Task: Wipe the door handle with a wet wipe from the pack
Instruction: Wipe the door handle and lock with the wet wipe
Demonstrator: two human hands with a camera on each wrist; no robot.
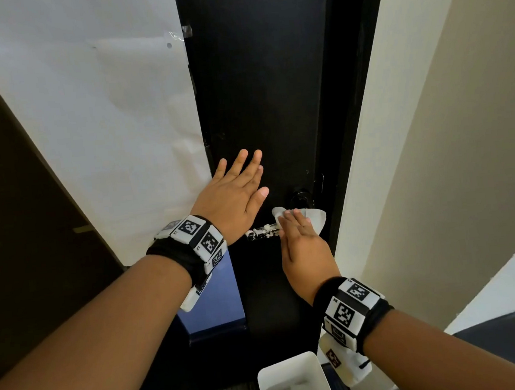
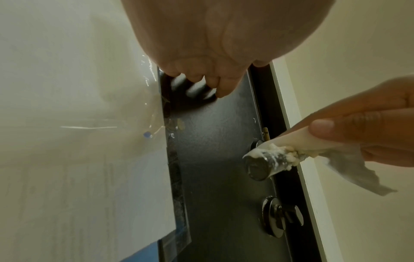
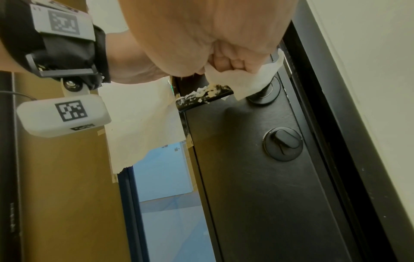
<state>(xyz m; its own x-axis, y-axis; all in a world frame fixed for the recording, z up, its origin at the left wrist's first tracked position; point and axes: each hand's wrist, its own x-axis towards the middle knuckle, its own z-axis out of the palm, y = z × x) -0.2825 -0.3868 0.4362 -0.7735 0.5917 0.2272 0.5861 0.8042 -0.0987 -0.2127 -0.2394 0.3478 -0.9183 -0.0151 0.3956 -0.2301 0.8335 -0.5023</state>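
The black lever door handle [image 1: 261,232] juts from the dark door [image 1: 264,84], its free end smeared with white clumps [image 2: 266,161]. My right hand [image 1: 295,222] grips a white wet wipe [image 1: 316,217] and presses it round the handle's inner part, near the round base. In the right wrist view the curled fingers [image 3: 226,63] clutch the wet wipe [image 3: 253,79] over the handle [image 3: 201,98]. A loose corner of the wipe [image 2: 354,170] hangs down. My left hand [image 1: 242,177] lies flat on the door, up and left of the handle, fingers straight.
A thumb-turn lock [image 3: 283,144] sits below the handle. White paper [image 1: 100,115] is taped over the panel left of the door. A white bin [image 1: 294,376] with crumpled wipes stands on the floor below. The cream door frame and wall [image 1: 431,115] are close on the right.
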